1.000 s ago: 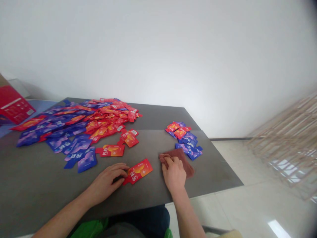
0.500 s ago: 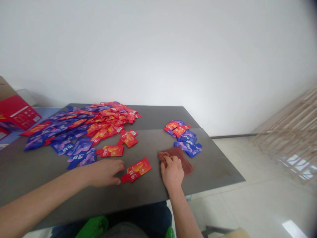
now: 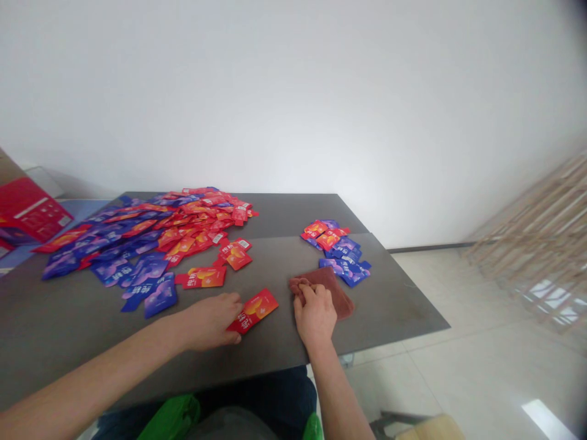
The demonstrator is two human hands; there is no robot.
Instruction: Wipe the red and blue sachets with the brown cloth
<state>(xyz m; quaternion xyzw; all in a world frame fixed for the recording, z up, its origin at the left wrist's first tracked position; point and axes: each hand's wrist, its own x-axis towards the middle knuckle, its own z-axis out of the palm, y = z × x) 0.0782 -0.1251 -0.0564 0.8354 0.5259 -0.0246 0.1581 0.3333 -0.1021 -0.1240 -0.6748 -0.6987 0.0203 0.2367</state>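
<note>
A red sachet point(image 3: 257, 307) with an orange design lies flat on the table. My left hand point(image 3: 213, 321) is at its left end, thumb on the near edge and fingers on the far edge, covering its narrow tab. Farther right, my right hand point(image 3: 316, 311) has its fingers closed on the bunched left part of a brown cloth point(image 3: 342, 300), pressed against the tabletop. Another red sachet point(image 3: 204, 277) lies beyond my left hand, and a further red sachet point(image 3: 236, 253) sits behind that one.
A wide heap of red and blue sachets point(image 3: 188, 223) covers the table's left and back. Past the cloth is a small group of red and blue sachets point(image 3: 346, 249). A red carton point(image 3: 34, 211) stands at far left. Wooden slats point(image 3: 536, 226) lean at right.
My left hand has moved right onto the near red sachet's tab end, its fingers closing there. My right hand keeps its hold on the cloth. The view has shifted slightly.
</note>
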